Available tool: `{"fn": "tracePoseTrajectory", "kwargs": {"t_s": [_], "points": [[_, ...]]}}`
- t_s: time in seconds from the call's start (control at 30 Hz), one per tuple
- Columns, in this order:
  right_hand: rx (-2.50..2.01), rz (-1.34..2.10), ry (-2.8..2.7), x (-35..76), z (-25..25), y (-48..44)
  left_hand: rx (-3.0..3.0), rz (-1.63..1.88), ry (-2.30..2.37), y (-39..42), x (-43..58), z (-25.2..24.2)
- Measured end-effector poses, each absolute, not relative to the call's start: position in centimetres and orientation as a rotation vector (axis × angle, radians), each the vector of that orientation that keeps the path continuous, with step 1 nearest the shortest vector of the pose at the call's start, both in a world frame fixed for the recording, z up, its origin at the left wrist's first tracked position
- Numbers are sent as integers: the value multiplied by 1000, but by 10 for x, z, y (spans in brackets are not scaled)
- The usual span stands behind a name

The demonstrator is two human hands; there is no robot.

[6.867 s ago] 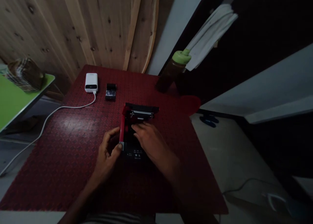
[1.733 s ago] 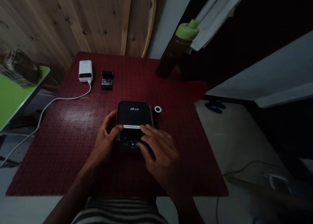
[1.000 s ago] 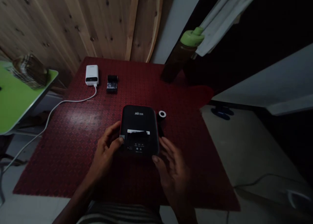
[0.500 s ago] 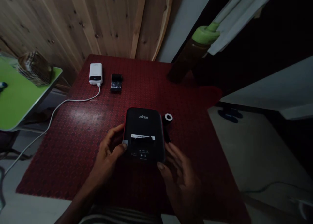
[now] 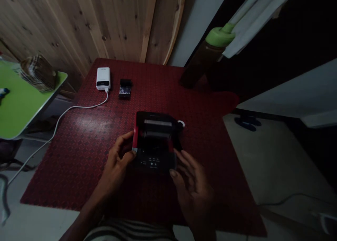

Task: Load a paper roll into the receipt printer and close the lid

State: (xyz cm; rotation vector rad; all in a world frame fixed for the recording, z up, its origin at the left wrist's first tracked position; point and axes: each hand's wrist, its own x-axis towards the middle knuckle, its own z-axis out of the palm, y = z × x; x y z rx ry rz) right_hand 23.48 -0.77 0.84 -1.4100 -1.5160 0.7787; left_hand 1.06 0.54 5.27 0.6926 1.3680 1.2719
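A small black printer with red sides [image 5: 155,142] sits in the middle of the red table [image 5: 79,139], its lid swung up and open so the paper bay shows. My left hand [image 5: 117,163] grips the printer's left side, thumb near the grey latch. My right hand [image 5: 192,184] rests against the printer's front right corner with its fingers spread and nothing in them. A small white roll [image 5: 181,124] lies just behind the printer's right side, mostly hidden by the lid.
A white power bank [image 5: 103,78] with a white cable [image 5: 60,116] and a small black device [image 5: 125,88] lie at the table's far left. A dark bottle with a green cap [image 5: 207,58] stands at the far right. A green side table [image 5: 21,104] is to the left.
The printer's lid was closed half a second ago and now stands open. Both hands stay at the printer's sides. Earlier the right hand lay on top of the closed lid.
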Motion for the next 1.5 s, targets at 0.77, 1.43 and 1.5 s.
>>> {"fn": "tracePoseTrajectory", "kwargs": {"t_s": [0.77,1.43,1.5], "points": [[-1417,493,-2999,143,100,126,1048,1436,1349,0,4,-9],[-1239,671,-1656,286,89,56,1185,1403,1394,2,-1,4],[-1348,767,-1481,308,72,44,1160,1424,1407,2,-1,1]]}}
